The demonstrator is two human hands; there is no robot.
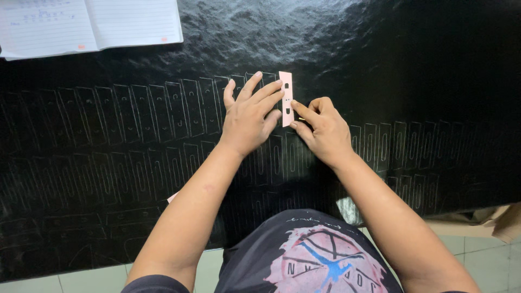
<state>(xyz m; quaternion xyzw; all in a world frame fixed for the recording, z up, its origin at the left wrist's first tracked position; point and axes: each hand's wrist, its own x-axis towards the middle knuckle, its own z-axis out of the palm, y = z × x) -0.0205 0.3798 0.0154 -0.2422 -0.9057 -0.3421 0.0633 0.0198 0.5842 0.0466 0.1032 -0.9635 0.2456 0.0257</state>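
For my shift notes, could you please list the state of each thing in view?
Pink template: flat on the sheet, pinned by the left hand.
Black sheet: spread out, covered in traced outlines.
Notebook: open.
Right hand: fingers pinched at the template's edge.

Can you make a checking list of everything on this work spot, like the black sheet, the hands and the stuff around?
Surface: black sheet, wrinkly and shiny, covered with rows of traced slotted outlines.
Job's things: pink template strip with slots, lying flat on the sheet.
Clutter: open lined notebook at the top left corner.
Hands: left hand presses flat on the strip's edge; right hand pinches a thin tool, mostly hidden, beside the strip.
Cables: nothing seen.
Surroundings: pale tiled floor below the sheet.
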